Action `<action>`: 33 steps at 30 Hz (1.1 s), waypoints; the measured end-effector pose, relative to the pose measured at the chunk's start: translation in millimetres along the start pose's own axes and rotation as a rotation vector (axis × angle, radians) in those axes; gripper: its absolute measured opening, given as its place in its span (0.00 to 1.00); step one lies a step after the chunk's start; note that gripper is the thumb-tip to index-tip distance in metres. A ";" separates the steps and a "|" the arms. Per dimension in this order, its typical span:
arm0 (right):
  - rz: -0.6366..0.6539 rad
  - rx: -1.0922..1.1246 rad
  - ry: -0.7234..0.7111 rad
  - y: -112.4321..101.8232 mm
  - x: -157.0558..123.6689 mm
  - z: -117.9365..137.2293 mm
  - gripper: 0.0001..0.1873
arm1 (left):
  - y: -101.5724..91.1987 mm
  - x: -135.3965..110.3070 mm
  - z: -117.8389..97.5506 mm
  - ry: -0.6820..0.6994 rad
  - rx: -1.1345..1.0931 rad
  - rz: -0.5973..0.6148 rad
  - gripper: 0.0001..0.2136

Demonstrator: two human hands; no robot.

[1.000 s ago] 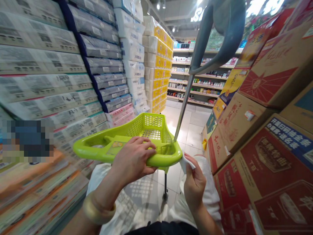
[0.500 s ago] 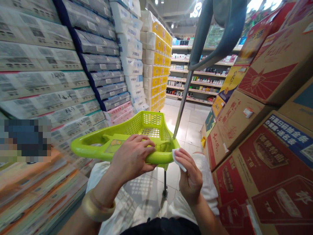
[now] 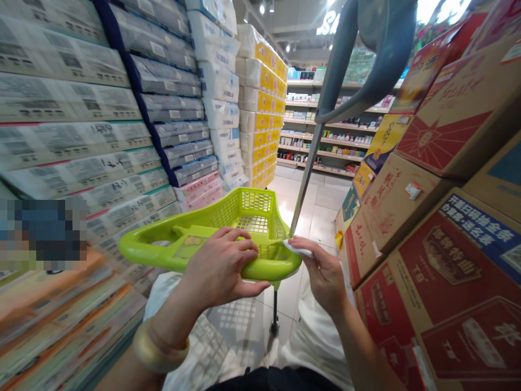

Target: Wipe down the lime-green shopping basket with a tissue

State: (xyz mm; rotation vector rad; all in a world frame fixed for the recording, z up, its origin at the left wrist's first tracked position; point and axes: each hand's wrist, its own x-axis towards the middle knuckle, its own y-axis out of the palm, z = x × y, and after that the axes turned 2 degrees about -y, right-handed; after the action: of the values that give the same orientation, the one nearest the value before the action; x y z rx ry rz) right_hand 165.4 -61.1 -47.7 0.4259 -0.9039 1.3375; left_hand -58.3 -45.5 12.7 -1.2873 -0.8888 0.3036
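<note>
Store aisle, tile flr [image 3: 315, 212], green cart [image 3: 255, 201] ahead! L hand [image 3: 222, 263] over its bar [image 3: 271, 269], can't tell if clamped; R hand [image 3: 323, 271] pinches white cloth [image 3: 298, 249], R corner. Gray handle [image 3: 325, 92]: top cut off.

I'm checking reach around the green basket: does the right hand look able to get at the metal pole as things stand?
Probably yes: the right hand, holding a white cloth or tissue, is close to the foot of the metal pole, and nothing visible blocks the way.
</note>
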 end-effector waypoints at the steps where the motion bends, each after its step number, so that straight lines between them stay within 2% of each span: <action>1: 0.020 0.010 0.003 0.0 -0.3 1.9 0.13 | -1.0 -0.2 0.0 0.003 -0.008 0.010 0.18; 5: 0.206 0.049 -0.102 2.2 -3.9 11.7 0.13 | -5.7 -2.9 1.1 0.015 -0.041 0.034 0.16; 7: 0.182 0.096 -0.087 2.9 -3.9 10.8 0.12 | -8.2 -4.9 2.3 0.023 -0.053 0.041 0.16; 11: 0.028 0.134 0.015 5.2 -5.1 5.9 0.11 | -10.8 -8.2 6.4 0.033 -0.065 0.059 0.16; 16: 0.095 0.185 -0.092 13.9 -20.9 8.9 0.14 | -9.1 -12.7 17.0 0.058 -0.091 0.061 0.15; 20: -0.098 0.200 0.015 19.9 -33.6 -5.7 0.14 | -11.5 -16.3 32.1 0.083 -0.126 0.062 0.17; 23: -0.231 0.146 0.101 25.1 -42.8 -11.0 0.14 | -16.4 -16.0 36.9 0.044 -0.110 -0.029 0.22; 26: -0.238 0.112 0.058 32.2 -53.7 -3.6 0.16 | -19.4 -11.1 23.0 -0.031 -0.113 -0.158 0.23; 29: -0.214 0.098 -0.023 39.5 -61.5 -1.2 0.18 | -16.7 -1.4 -6.2 -0.141 -0.250 -0.211 0.22; 33: -0.261 0.069 0.083 48.2 -62.2 -13.1 0.16 | -5.6 16.0 -40.0 -0.246 -0.387 -0.196 0.24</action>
State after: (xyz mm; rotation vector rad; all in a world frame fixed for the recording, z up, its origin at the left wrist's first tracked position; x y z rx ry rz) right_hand 125.5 -80.9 -113.9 0.5197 -0.7086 1.1399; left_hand -20.9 -64.6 23.6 -1.5226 -1.3217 0.1388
